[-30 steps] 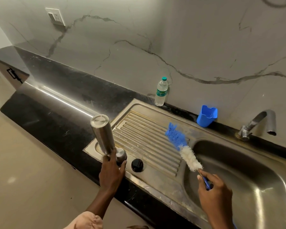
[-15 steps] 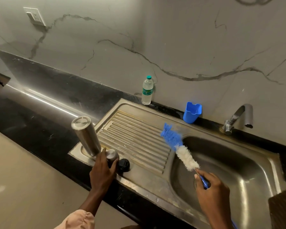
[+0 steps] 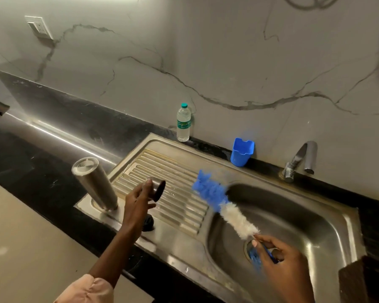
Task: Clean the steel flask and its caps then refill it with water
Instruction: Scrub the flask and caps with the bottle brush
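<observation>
Here, left hand [image 3: 138, 204] fingers gripping steel cap [image 3: 155, 189], right hand [image 3: 280, 256] fingers gripping brush [image 3: 225, 208] (over steel sink [image 3: 184, 248])

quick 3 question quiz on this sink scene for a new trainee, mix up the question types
1. True or false: the steel flask stands inverted on the drainboard, with no hand on it.
2. What does the left hand hold? A) plastic water bottle B) steel cap C) blue cup
3. Fill in: the right hand holds the bottle brush by its ___ over the sink basin.

Key: 1 true. 2 B: it holds the steel cap, while the water bottle and blue cup stand by the wall. 3 handle.
</observation>
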